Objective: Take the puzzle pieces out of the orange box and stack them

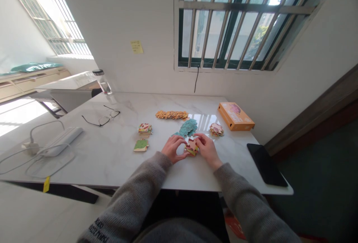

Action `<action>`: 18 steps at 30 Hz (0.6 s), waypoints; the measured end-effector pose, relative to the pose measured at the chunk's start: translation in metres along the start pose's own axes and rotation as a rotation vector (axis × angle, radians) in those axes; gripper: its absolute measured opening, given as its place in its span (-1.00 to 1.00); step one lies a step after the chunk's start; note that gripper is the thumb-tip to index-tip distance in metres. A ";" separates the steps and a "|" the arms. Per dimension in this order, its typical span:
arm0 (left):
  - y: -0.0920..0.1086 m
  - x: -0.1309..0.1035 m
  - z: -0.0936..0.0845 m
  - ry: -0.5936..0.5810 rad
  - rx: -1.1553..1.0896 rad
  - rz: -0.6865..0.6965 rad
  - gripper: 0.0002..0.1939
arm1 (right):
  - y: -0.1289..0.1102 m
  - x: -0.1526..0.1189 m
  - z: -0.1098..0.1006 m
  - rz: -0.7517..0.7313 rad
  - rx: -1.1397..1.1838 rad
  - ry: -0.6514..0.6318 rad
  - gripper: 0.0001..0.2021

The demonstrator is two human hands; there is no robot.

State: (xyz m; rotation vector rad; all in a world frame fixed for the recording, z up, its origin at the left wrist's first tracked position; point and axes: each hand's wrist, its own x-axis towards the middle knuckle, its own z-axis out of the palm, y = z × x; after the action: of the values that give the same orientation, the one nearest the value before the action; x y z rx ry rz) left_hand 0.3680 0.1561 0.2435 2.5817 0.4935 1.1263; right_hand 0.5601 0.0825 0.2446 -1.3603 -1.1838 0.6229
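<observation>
A small stack of pink, red and yellow jigsaw puzzle pieces lies near the table's front edge, between my hands. My left hand curls at its left side, with thumb and forefinger at the stack's edge. From the right, my right hand pinches its upper right edge. Just behind is a loose heap of teal puzzle pieces. To the left are a stack of red-and-cream pieces and a green-topped stack. Another pinkish stack sits to the right.
A spread row of orange-brown pieces lies farther back. An orange box and a black phone or tablet are on the right. Glasses, a bottle and a white power strip with cables occupy the left of the marble-patterned table.
</observation>
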 end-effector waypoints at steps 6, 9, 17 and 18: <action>-0.008 -0.003 0.007 -0.061 0.093 -0.020 -0.43 | -0.008 -0.005 0.016 0.097 0.128 0.084 -0.73; -0.011 -0.004 0.007 -0.044 0.063 -0.032 -0.43 | -0.011 -0.007 0.019 0.145 0.210 0.053 -0.71; -0.005 -0.003 0.003 0.014 -0.003 0.026 -0.41 | -0.016 -0.007 0.015 0.226 0.358 0.015 -0.68; -0.005 -0.003 0.003 0.035 0.003 0.021 -0.43 | -0.016 -0.007 0.015 0.228 0.370 0.019 -0.66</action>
State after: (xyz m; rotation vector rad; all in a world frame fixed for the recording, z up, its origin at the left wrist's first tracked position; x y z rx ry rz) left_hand 0.3671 0.1587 0.2375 2.5789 0.4771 1.1809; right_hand 0.5400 0.0790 0.2546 -1.1865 -0.8515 0.9394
